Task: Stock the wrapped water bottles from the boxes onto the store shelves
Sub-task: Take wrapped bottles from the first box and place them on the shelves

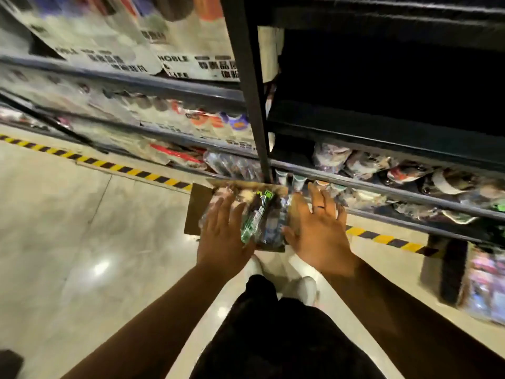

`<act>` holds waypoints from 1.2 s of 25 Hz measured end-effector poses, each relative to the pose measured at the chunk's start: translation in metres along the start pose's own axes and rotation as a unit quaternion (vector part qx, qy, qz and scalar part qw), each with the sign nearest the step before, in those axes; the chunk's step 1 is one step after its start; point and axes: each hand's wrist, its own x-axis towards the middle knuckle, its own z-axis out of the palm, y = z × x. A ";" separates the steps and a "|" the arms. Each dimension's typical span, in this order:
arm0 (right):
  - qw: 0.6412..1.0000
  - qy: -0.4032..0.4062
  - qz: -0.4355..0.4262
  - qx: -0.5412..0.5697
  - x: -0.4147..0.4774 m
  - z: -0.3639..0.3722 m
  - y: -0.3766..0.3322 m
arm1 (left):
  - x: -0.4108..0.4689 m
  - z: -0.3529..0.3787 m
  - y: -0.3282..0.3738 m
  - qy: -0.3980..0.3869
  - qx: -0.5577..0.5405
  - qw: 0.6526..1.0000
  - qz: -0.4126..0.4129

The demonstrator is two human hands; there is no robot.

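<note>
While the box [196,212] sits on the floor below the shelf rail [382,187], both hands spread wide over its wrapped water bottles [257,222], left hand [222,236] and right hand [318,228] flanking them, apparently to lift a pack, neither gripping yet.

Both hands, left hand [222,236] and right hand [318,231], spread over wrapped bottles [259,220] in a floor box [195,209].
</note>
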 end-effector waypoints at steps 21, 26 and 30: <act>0.972 -0.082 0.183 0.123 0.165 0.446 -0.062 | 0.121 0.361 -0.336 -0.253 -0.100 0.919 -0.285; 0.924 -0.046 0.295 0.238 0.207 0.468 -0.067 | 0.122 0.368 -0.352 -0.265 -0.197 0.894 -0.303; 0.867 -0.039 0.367 0.335 0.237 0.461 -0.079 | 0.106 0.356 -0.350 -0.225 -0.327 0.862 -0.316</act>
